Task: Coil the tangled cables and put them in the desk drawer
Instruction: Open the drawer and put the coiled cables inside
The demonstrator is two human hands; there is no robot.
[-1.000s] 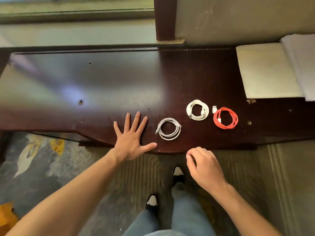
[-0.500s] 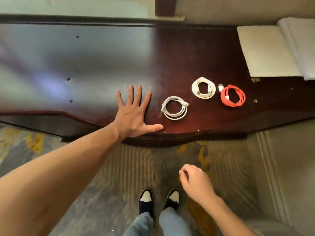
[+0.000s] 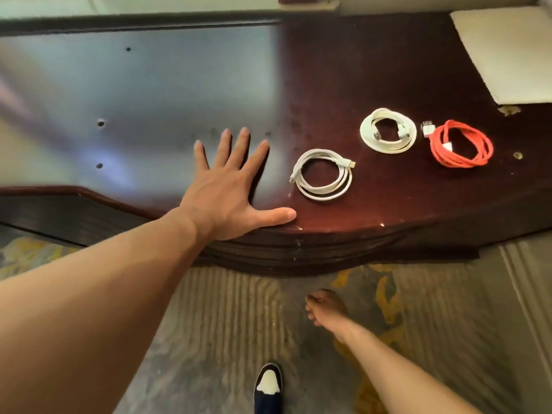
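Since half a second ago, the right hand is lowered further below the desk edge, fingers curled, nothing held. The left hand is kept flat, fingers spread, on the glossy dark wood. Three round coils are seen mid-right: white cable, cream cable, braided orange cable, set apart. The curved desk front is bordered by patterned carpet.

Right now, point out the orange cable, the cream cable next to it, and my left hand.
orange cable point(image 3: 475, 159): head view, on the lower right strands of its coil.
cream cable point(image 3: 366, 138): head view, on the left arc of its coil.
left hand point(image 3: 222, 189): head view, on the back of the hand, flat on the desk.
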